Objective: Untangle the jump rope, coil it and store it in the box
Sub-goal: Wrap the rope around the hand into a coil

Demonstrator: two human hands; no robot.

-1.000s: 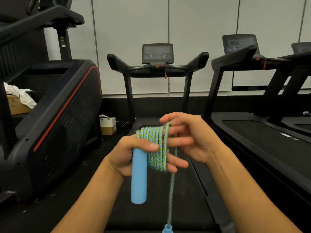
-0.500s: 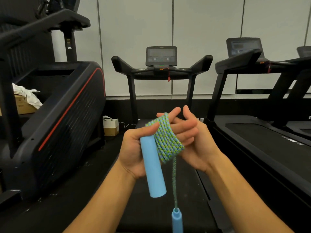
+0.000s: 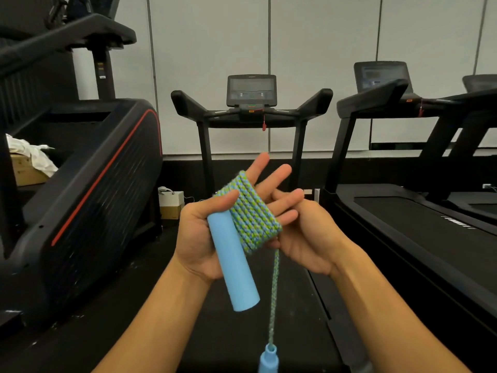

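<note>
- Leftmost, a cardboard box point(image 3: 25, 170) with white cloth point(image 3: 29, 153) heaped on it sits at the left edge of the view, behind a big black machine point(image 3: 88, 189) with a red stripe along its side.
- On the floor point(image 3: 113, 313) past that machine, against the back wall, stands a small white and tan box point(image 3: 170, 204).
- The left hand point(image 3: 204, 230) is palm up, its fingers point(image 3: 259, 164) stretched nearly straight; its thumb presses down on the top end of a light blue handle point(image 3: 232, 262), which lies slanted across the palm and sticks out below the wrist.
- The jump rope point(image 3: 251, 215), braided in blue and green, is wound in many close turns around the left hand's fingers, right beside the handle.
- A single strand point(image 3: 273, 294) drops from the lower end of the coil to a second blue handle point(image 3: 268, 359), which hangs at the bottom edge of the view.
- The right hand point(image 3: 306, 235) is cupped just right of the coil, its fingers loosely bent and touching the left fingertips and the coil's side; whether it pinches the strand cannot be told.
- Behind the hands stands a treadmill point(image 3: 251, 103) with a dark console, its belt running under both forearms.
- To the right, another treadmill point(image 3: 419, 219) fills that side, with part of a third one at the right edge.
</note>
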